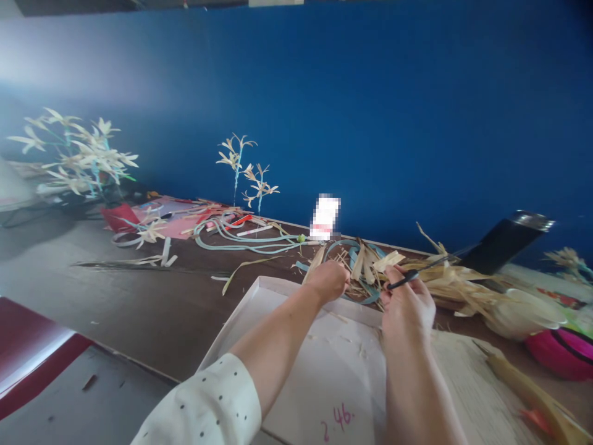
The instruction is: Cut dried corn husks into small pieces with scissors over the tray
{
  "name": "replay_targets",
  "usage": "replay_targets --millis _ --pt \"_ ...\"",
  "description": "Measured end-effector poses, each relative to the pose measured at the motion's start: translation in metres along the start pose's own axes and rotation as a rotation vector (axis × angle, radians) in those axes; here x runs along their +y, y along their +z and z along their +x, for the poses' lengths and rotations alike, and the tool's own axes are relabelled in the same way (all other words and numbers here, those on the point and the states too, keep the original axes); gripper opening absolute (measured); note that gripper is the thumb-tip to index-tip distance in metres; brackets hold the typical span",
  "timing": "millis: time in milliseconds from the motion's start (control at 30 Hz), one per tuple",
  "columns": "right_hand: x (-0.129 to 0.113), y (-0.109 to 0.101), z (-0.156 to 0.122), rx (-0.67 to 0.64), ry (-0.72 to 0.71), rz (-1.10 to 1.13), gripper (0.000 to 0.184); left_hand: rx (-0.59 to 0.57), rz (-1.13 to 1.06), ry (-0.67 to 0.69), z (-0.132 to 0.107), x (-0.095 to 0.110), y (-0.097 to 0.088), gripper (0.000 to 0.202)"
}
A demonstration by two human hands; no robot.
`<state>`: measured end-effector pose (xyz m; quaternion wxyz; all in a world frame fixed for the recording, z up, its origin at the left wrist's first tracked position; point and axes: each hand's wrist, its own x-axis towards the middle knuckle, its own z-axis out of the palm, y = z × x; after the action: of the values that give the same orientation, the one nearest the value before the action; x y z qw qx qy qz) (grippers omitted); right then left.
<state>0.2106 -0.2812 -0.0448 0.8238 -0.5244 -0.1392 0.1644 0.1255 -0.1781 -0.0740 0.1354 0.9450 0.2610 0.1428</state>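
My right hand (410,303) is closed on black-handled scissors (403,280), whose thin blades point away to the right. Between the thumb and fingers of that hand is also a pale piece of dried husk (388,261). Just left of it, my left hand (328,281) has its fingers curled together above the far edge of a white box lid (296,334). A husk strip (315,262) rises behind its knuckles; whether the fingers grip it is hidden. Beyond both hands lies a heap of husk scraps (364,262) mixed with blue ribbon (370,293).
Husk flowers on blue stems (95,154) stand at the left, two more (237,167) near the blue wall. A looped pale-blue cord (241,248) lies mid-table. To the right are a dark tumbler (503,244), a husk bundle (456,287), a white bowl (525,312) and a pink item (558,352).
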Motion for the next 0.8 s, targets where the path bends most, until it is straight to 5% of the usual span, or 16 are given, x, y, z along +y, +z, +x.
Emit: replay_targets --millis 300,500,800 --pt "0.001 -0.002 0.000 0.000 -0.001 -0.013 0.035 -0.053 0.026 0.010 0.002 0.003 -0.002 0.019" --pt "-0.001 -0.002 0.000 -0.012 0.018 -0.003 0.033 0.026 -0.099 0.024 0.002 -0.006 0.006 0.016" --pt "0.000 -0.002 0.000 -0.005 0.004 -0.009 0.029 0.029 -0.361 -0.157 0.002 -0.011 0.005 0.019"
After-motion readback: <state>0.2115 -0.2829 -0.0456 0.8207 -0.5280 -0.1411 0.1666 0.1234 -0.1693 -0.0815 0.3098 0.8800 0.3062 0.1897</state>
